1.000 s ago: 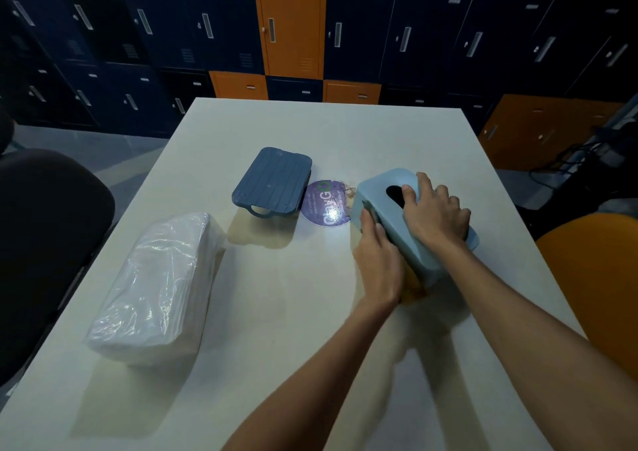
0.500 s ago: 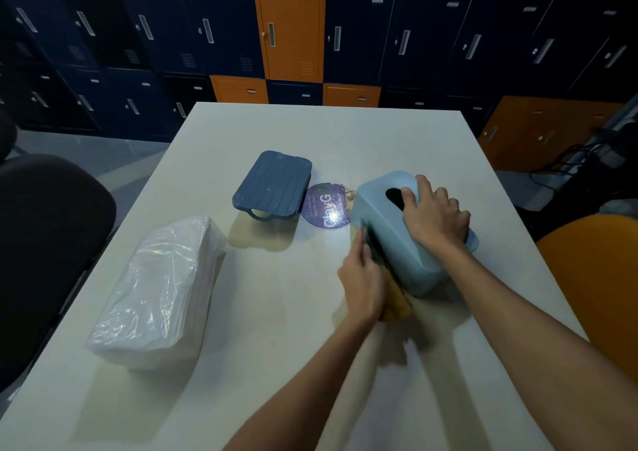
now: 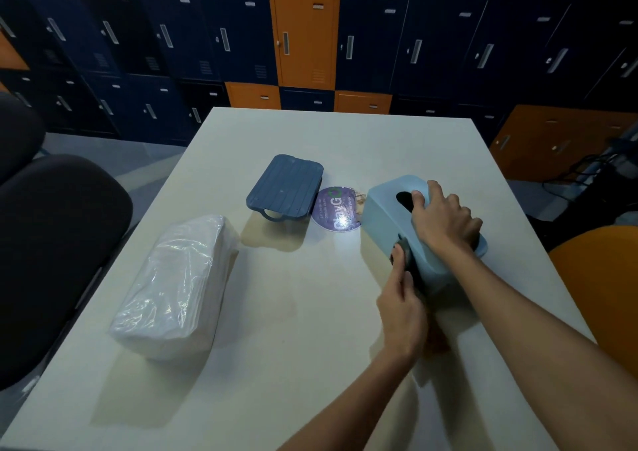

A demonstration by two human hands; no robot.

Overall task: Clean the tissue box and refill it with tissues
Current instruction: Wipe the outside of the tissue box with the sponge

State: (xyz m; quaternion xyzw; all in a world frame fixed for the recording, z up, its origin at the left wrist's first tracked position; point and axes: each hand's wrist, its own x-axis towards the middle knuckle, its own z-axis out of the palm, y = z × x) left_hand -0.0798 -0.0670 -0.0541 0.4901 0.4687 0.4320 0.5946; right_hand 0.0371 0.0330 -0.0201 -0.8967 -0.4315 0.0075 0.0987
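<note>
A light blue tissue box [image 3: 386, 216] lies tilted on the white table [image 3: 297, 330], right of centre, its dark slot facing up. My right hand [image 3: 445, 219] presses on its top, thumb at the slot. My left hand [image 3: 402, 312] holds a cleaning sponge [image 3: 403, 255] against the box's near left side; the sponge looks dark at the fingertips and orange below the palm. The box's dark blue ribbed base plate [image 3: 286, 188] lies apart at the table's middle. A plastic-wrapped pack of white tissues [image 3: 179, 285] rests on the left.
A round purple sticker [image 3: 336, 209] lies between the base plate and the box. A black chair [image 3: 51, 243] stands at the left table edge, an orange chair [image 3: 604, 288] at the right. Blue and orange lockers [image 3: 303, 33] line the far wall.
My left hand has slid with the sponge along the box's side towards me. My right hand has stayed on the box's top.
</note>
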